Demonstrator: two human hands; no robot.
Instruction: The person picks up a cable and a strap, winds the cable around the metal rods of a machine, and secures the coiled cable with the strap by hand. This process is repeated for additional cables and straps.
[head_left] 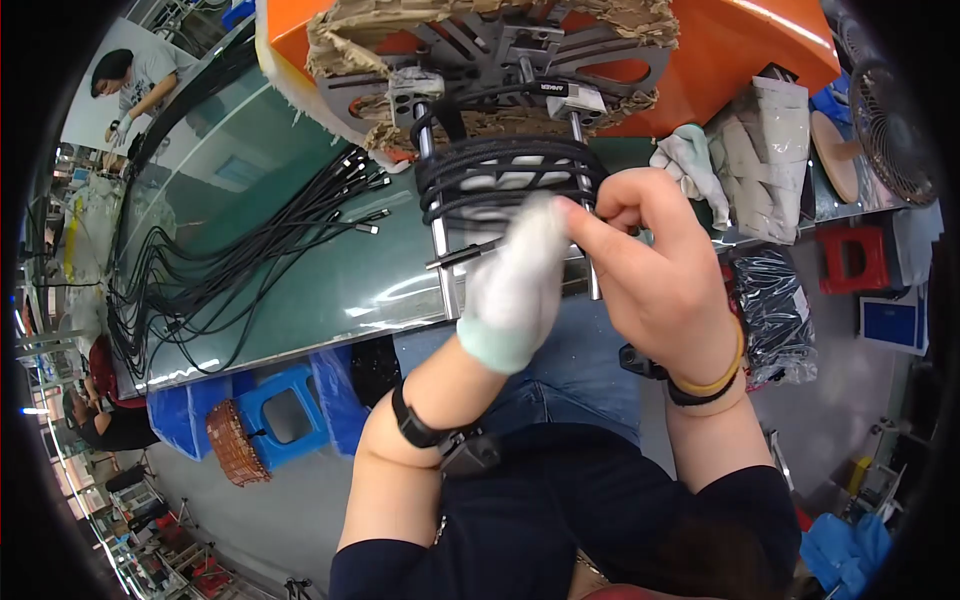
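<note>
My left hand (515, 275), in a white glove with a pale green cuff, is smeared by motion. It reaches up to the front of a coil of black braided cable (500, 148), and its fingers cannot be made out. The coil is wound around two upright metal rods (437, 255) of a winding machine with a slotted metal disc (375, 85). A cable end with a black plug (548, 88) lies by the right clamp block (577, 103). My bare right hand (650, 255) is beside the coil, fingers curled, thumb and forefinger pinched against the glove's fingertips. What they pinch is hidden.
Many loose black cables (215, 255) with metal plugs lie on the green tabletop to the left. The orange machine body (735, 60) rises behind. At right are a crumpled glove (690, 165), a taped bundle (765, 160) and a fan (895, 130). A blue stool (290, 385) stands lower left. Another person (140, 85) works far left.
</note>
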